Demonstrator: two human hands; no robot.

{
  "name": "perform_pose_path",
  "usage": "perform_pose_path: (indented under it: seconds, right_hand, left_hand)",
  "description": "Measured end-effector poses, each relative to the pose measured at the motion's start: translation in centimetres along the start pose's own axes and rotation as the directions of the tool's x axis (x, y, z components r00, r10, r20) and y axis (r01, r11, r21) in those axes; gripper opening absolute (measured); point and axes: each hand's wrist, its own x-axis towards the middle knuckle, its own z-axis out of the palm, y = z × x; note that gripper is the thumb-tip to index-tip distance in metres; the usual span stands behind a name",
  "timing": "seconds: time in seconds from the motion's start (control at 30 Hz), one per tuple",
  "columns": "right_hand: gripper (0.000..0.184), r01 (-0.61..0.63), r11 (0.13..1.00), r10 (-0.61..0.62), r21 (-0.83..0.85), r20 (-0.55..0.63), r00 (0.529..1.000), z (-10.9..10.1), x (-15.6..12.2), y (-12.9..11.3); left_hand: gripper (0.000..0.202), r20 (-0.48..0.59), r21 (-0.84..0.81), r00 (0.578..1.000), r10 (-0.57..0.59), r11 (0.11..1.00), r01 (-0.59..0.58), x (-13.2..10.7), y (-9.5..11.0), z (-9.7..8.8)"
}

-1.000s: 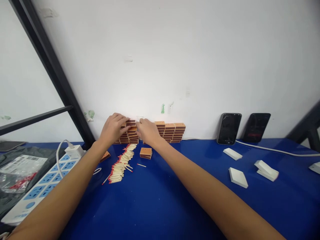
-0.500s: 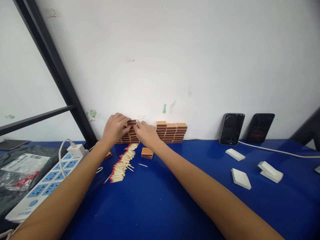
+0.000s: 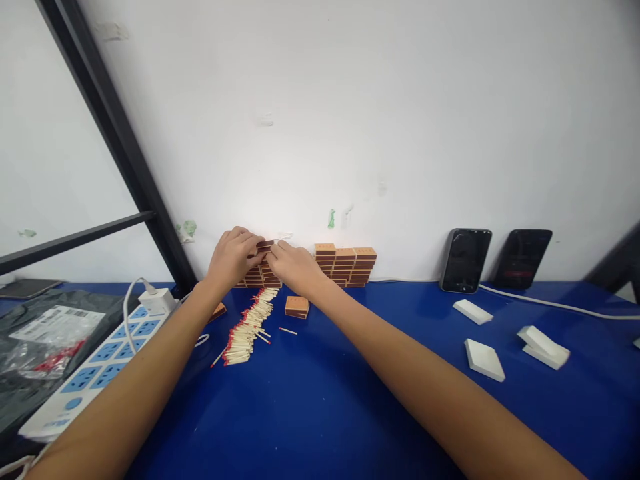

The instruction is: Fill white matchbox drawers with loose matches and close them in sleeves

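Fingers of my left hand point(image 3: 234, 255) are closed round a small brown matchbox point(image 3: 265, 245). My right hand point(image 3: 294, 263) pinches the same box at its right end, where a little white shows. Behind and below the hands stand stacked matchboxes point(image 3: 254, 277), partly hidden by them. Right of my right hand rises another matchbox stack point(image 3: 345, 267) against the wall. In front of the hands, a long heap of loose red-tipped matches point(image 3: 247, 330) runs toward me. Beside it sit orange matchboxes point(image 3: 297, 307) and one single match point(image 3: 288, 331).
On the left lie a white power strip point(image 3: 100, 367) with a plugged-in charger point(image 3: 157, 300) and a dark plastic bag point(image 3: 55, 313). At right, two phones point(image 3: 466, 260) lean on the wall, with several white trays point(image 3: 484, 360) before them on the blue table point(image 3: 310, 413).
Both hands stay in nearly the same place on the matchbox. Less white shows at the box's right end, by my right fingers. The whole view has shifted slightly.
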Motion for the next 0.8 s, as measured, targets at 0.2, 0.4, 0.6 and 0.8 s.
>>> perform_pose_path:
  seconds: [0.2,0.4,0.6,0.8]
  right_hand:
    - [0.027,0.075,0.994,-0.081,-0.082,-0.071,0.994,-2.9,-3.0,1.2]
    - [0.021,0.14,0.976,-0.19,-0.167,-0.34,0.921,-1.7,-8.7,1.6]
    - [0.022,0.143,0.987,-0.159,-0.074,-0.311,0.937,1.4,-10.2,0.3]
    - [0.027,0.155,0.988,-0.155,-0.02,-0.223,0.962,2.1,-10.4,-0.5]
  left_hand:
    - [0.017,0.023,-0.015,0.999,0.043,0.999,-0.043,0.0,-0.5,0.1]
    - [0.013,0.108,-0.027,0.991,0.075,0.997,-0.072,0.1,-0.5,0.1]
    - [0.03,0.126,-0.017,0.988,0.086,0.996,-0.084,0.0,-0.4,0.2]
    - [0.041,0.125,0.019,0.989,0.081,0.996,-0.084,-0.3,-0.3,0.5]
